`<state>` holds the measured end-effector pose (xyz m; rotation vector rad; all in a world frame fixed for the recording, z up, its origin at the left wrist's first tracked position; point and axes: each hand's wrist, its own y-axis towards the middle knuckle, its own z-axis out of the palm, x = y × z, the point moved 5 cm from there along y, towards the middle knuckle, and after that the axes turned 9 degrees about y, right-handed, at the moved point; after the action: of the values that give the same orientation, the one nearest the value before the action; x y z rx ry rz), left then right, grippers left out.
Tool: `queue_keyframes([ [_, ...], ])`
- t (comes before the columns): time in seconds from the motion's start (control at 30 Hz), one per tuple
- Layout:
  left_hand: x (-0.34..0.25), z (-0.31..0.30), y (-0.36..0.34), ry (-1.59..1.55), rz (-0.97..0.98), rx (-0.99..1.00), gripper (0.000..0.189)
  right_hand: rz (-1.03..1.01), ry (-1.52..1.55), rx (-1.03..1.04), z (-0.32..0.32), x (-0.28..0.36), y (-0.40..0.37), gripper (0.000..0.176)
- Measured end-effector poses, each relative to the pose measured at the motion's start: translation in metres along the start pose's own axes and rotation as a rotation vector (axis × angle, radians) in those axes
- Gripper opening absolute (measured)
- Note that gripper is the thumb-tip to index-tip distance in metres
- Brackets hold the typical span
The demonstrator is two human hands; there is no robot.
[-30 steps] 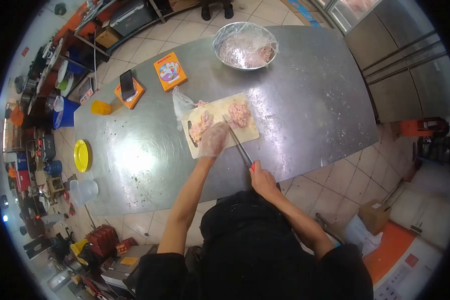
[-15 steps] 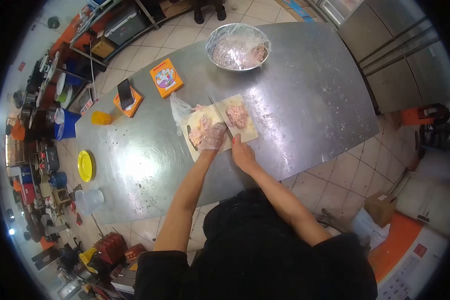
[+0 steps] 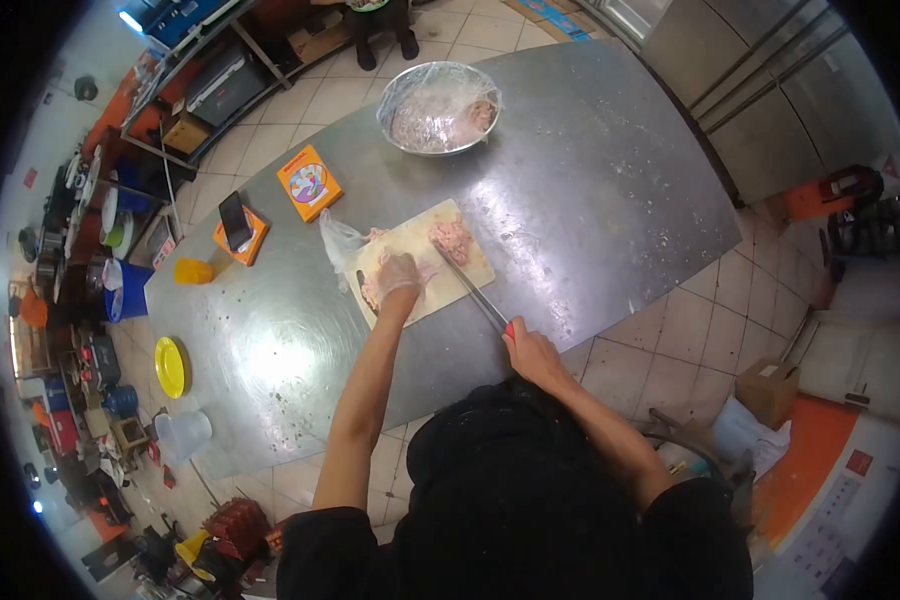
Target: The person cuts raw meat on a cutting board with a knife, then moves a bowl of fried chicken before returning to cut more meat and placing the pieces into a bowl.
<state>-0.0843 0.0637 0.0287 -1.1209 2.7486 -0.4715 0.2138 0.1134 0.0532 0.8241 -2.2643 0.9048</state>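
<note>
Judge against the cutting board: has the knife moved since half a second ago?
Yes, the knife has moved back toward the person: its tip, then past the far edge of the cutting board, is now at the right-hand meat pile.

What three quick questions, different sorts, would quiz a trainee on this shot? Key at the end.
1. True or false: the right hand holds the knife.
2. Fill in one word: the phone lies on an orange ____.
3. Where is the left hand? A) at the bowl; B) over the board; C) on the plate.

Key: 1. true; 2. box; 3. B
</note>
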Motion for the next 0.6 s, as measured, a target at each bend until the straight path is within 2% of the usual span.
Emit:
queue_keyframes([
  [0.07,0.000,-0.011,-0.001,0.077,-0.038,0.091,0.069,0.005,0.014,0.056,0.000,0.000,0.003,0.032],
  [0.2,0.017,-0.008,0.018,0.034,-0.070,0.189,0.064,-0.007,0.021,0.053,-0.001,0.002,0.000,0.033],
  [0.27,0.016,-0.003,0.025,0.061,0.053,0.176,0.044,-0.008,0.010,0.033,-0.001,0.002,-0.003,0.033],
  [0.3,0.015,-0.003,0.019,0.062,0.047,0.178,0.044,-0.011,0.011,0.038,0.001,0.004,-0.004,0.033],
  [0.37,0.001,-0.020,0.001,-0.141,0.097,-0.100,0.035,0.002,0.016,0.062,0.008,0.008,-0.005,0.031],
  [0.5,-0.005,0.012,0.001,-0.029,0.053,-0.170,0.032,-0.014,-0.025,0.106,0.037,0.009,0.006,0.029],
  [0.6,-0.008,0.025,-0.002,0.031,0.013,-0.063,0.035,-0.028,-0.026,0.095,0.051,0.017,0.022,0.026],
])
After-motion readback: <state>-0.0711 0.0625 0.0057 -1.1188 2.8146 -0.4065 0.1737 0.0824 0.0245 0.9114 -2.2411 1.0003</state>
